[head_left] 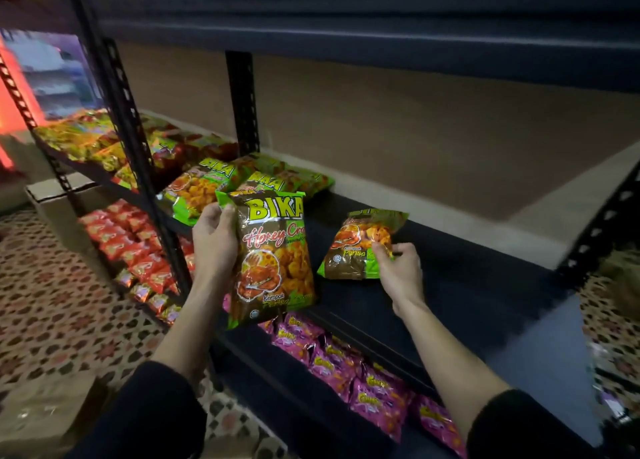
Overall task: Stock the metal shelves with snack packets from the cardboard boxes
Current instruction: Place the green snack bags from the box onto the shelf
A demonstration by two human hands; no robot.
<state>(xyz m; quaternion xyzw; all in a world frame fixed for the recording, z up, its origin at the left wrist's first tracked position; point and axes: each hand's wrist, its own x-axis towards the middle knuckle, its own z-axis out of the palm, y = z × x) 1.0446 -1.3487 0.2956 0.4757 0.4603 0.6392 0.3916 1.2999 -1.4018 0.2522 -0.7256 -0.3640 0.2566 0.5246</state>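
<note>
The left hand point(214, 240) grasps a Bika packet point(273, 261) upright, likely next; at its 3 o'clock, the right hand point(398, 268) pinches a second packet point(360, 243), placing it flat on the shelf point(467, 285).

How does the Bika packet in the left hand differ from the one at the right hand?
The left packet is upright; the right packet lies tilted. The left hand holds the left packet in the air; the right packet rests on the shelf, pinched by the right hand. Both are green-brown Bika packets.
</note>
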